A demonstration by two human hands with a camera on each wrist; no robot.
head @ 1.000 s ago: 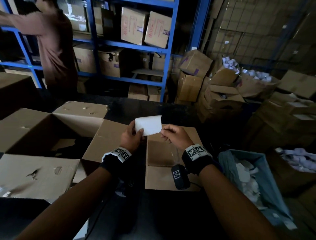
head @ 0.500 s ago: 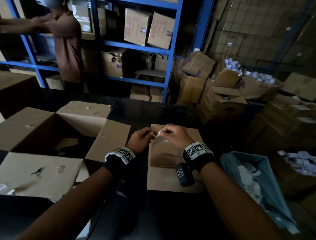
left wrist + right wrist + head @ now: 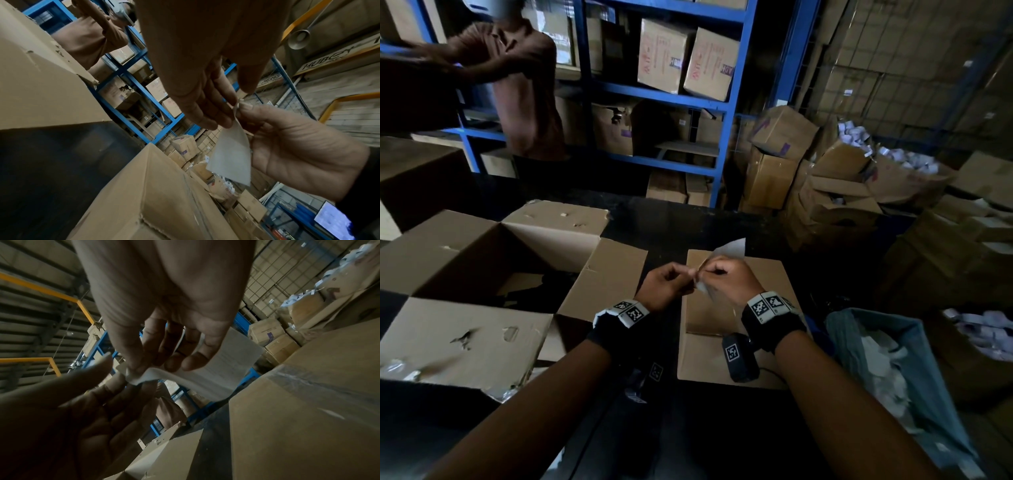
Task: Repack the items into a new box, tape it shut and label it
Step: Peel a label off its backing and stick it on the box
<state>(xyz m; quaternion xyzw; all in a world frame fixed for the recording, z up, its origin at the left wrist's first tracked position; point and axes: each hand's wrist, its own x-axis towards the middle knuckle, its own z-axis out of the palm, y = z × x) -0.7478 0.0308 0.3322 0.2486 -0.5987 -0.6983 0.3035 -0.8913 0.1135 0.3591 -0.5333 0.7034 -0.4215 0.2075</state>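
Note:
In the head view a white label (image 3: 730,246) sticks up between my two hands, above a small closed brown box (image 3: 722,363) with clear tape across its top. My left hand (image 3: 688,278) pinches one corner of the label (image 3: 231,155) between thumb and fingertips. My right hand (image 3: 707,272) pinches the same corner from the other side, thumb (image 3: 131,360) on the curled edge of the label (image 3: 216,369). The taped box (image 3: 308,402) lies just below the hands. A large open box (image 3: 482,260) stands to the left, its inside dark.
Another person (image 3: 524,85) stands at the blue shelving (image 3: 722,102) at the back left. Stacked and open cartons (image 3: 825,192) fill the right side. A blue bin (image 3: 839,329) with white paper scraps stands at my right elbow. The tabletop (image 3: 671,226) is black.
A second ago both hands held the label up flat. They have come together low over the small box, and now pinch at one corner, the label tilted away.

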